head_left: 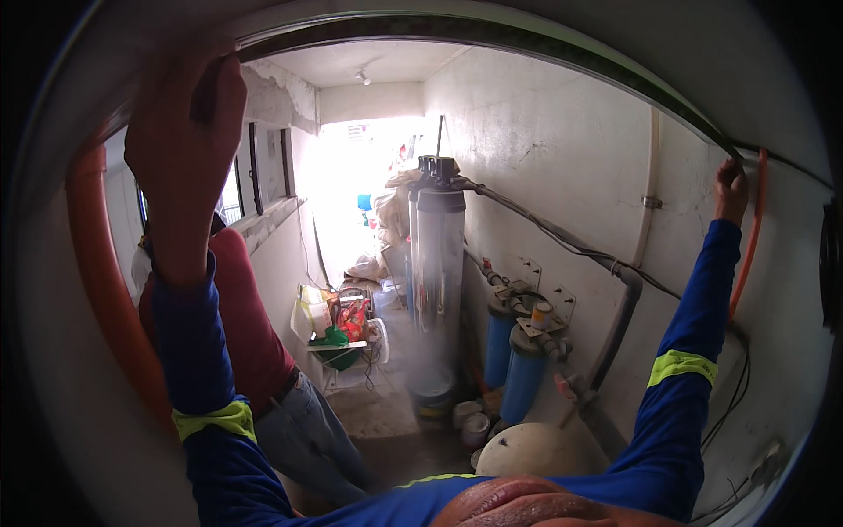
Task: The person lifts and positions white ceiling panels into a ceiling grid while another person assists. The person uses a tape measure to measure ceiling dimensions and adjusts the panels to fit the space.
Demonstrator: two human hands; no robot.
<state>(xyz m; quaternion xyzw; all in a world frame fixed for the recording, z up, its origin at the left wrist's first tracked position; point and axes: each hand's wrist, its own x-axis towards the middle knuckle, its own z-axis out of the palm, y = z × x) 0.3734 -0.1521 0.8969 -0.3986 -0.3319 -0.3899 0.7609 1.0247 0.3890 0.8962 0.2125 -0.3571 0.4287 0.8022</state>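
Observation:
A long, narrow dark strip with pale, metallic-looking edges (457, 31) spans the top of the view; the fisheye bends it into an arch. My left hand (189, 132) is raised at the strip's left part, fingers curled closed against it. At the far right, my right hand (731, 186) is closed at the strip's other end, with the arm stretched up and out. My palms and fingertips are partly hidden, and the left hand is in shade. Both arms wear blue sleeves with yellow-green bands.
Close by my left arm stands a person in a red shirt (259, 307) and jeans. An orange pipe (92, 228) runs down the left. Ahead are a tall cylindrical tank (437, 263), blue filter housings (522, 386), grey pipe (615, 334) and a loaded white rack (338, 342).

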